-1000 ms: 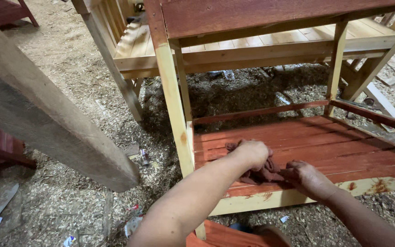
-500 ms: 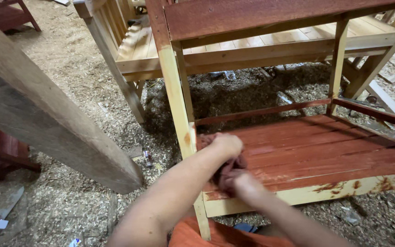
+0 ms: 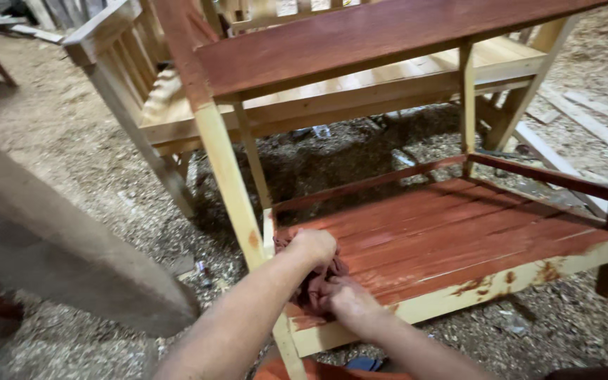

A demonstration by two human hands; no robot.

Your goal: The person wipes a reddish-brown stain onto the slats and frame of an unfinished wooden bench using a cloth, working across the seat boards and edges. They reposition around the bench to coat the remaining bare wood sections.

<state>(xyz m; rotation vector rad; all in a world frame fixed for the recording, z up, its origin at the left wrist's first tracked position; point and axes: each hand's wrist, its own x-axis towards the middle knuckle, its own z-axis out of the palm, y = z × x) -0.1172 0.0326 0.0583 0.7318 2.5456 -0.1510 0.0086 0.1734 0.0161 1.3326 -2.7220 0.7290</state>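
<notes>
My left hand [image 3: 312, 248] and my right hand [image 3: 343, 297] both grip a dark red stained rag [image 3: 316, 281] and press it on the near left corner of the lower slatted shelf [image 3: 445, 239] of a wooden rack. The shelf slats are stained red-brown; its front rail [image 3: 459, 292] is pale bare wood with red smears. My left hand sits right beside the rack's pale front left leg [image 3: 230, 183]. The rack's top board [image 3: 360, 39] is stained red.
An unstained wooden bench [image 3: 170, 105] stands behind the rack at the left. A thick grey beam [image 3: 51, 246] slants across the left foreground. Sawdust and shavings [image 3: 93, 148] cover the ground, and loose boards [image 3: 571, 119] lie at the right.
Both hands have slid left along the shelf with the rag, from its middle to the near left corner by the leg. The view has shifted slightly.
</notes>
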